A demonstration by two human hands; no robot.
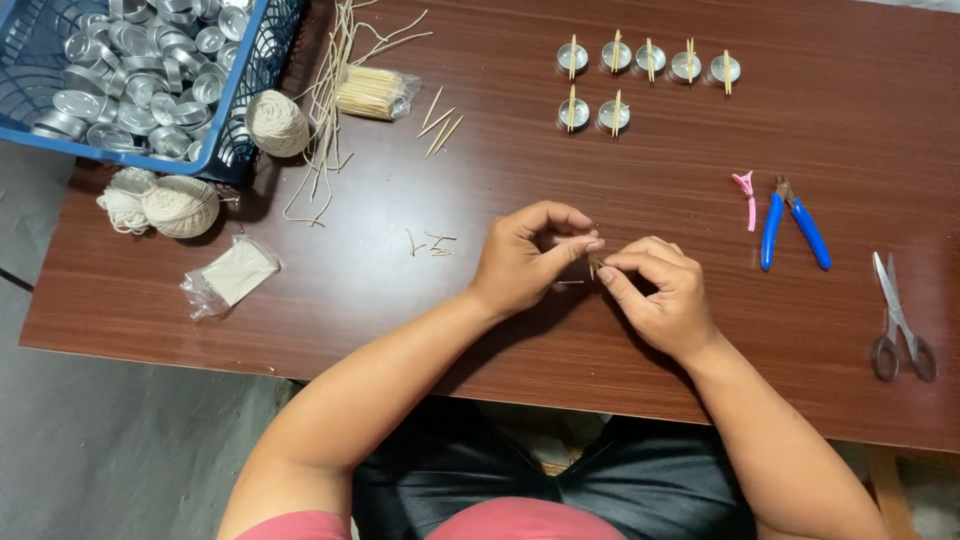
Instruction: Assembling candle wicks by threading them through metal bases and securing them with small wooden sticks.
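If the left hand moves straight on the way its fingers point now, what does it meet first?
Its fingers point right, so the left hand would meet the right hand first; their fingertips already almost touch around a small stick piece.

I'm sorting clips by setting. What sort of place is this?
Likely a small home craft workbench: a dark wooden table, a blue plastic basket of round metal cups, balls of cream string, and both hands pinching a small stick.

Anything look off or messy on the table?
Mostly tidy. Loose toothpicks lie scattered outside their bundle, small trimmed bits sit left of the left hand, and the second row of metal cups has only two against five above.
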